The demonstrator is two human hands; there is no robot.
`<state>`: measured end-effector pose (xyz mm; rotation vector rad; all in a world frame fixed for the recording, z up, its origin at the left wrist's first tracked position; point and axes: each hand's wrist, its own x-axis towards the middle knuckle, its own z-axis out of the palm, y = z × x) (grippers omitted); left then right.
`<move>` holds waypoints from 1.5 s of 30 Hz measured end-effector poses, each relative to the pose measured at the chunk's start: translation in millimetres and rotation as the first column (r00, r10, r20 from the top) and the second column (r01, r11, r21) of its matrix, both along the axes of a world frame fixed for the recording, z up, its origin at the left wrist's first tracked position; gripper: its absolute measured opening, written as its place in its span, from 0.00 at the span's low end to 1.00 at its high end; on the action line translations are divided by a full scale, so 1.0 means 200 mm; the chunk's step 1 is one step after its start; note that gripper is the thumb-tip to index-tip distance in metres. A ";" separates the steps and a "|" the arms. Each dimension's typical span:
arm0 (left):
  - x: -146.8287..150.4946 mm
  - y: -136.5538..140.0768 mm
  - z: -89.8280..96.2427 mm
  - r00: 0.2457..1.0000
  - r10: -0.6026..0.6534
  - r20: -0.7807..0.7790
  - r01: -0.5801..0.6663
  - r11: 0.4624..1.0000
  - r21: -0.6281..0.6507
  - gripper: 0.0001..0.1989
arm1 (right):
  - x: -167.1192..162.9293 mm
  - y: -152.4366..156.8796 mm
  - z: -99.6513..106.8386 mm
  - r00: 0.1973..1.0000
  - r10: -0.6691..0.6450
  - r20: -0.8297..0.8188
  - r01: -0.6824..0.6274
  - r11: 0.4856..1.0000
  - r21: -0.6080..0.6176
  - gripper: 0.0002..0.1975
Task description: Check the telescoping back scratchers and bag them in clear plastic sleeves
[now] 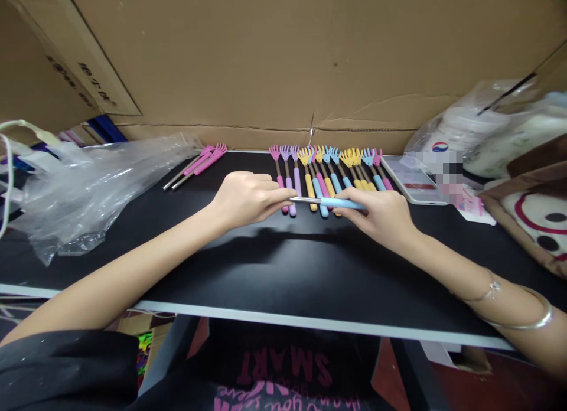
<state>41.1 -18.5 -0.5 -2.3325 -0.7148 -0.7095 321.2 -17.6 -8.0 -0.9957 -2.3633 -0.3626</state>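
Both my hands hold a blue back scratcher (342, 203) level above the front of the black table. My left hand (245, 198) is closed on the bare metal rod, and its fist hides that end. The fingers of my right hand (378, 213) are closed round the blue handle. Behind them lies a row of several claw-headed back scratchers (308, 178) in pink, purple, yellow and blue, claws toward the cardboard. Two pink pieces with claw heads and metal rods (204, 163) lie apart, to the left of the row.
A clear plastic bag (101, 192) spreads over the table's left side, beside a white cable (6, 180). On the right are a phone (411, 180), a bagged cup (460, 133) and a brown bag with a cartoon face (531, 204). A cardboard wall (266, 56) stands behind.
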 end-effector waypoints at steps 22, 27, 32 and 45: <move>0.03 -0.03 -0.01 0.997 0.019 -0.069 0.001 0.959 0.283 0.13 | 0.01 0.06 -0.04 0.992 0.096 -0.088 -0.127 0.856 -0.502 0.16; 0.03 -0.03 -0.02 0.995 -0.002 -0.098 0.033 0.950 0.312 0.12 | 0.01 0.05 -0.02 0.992 0.119 -0.043 -0.120 0.787 -0.605 0.21; 0.01 -0.03 0.00 0.991 -0.021 -0.135 0.057 0.961 0.272 0.13 | -0.01 0.02 -0.03 0.993 0.116 -0.017 -0.103 0.793 -0.601 0.22; 0.04 -0.02 -0.04 0.998 0.053 -0.035 -0.055 0.997 -0.052 0.16 | 0.01 0.00 -0.04 0.976 -0.053 0.209 0.058 0.998 -0.018 0.26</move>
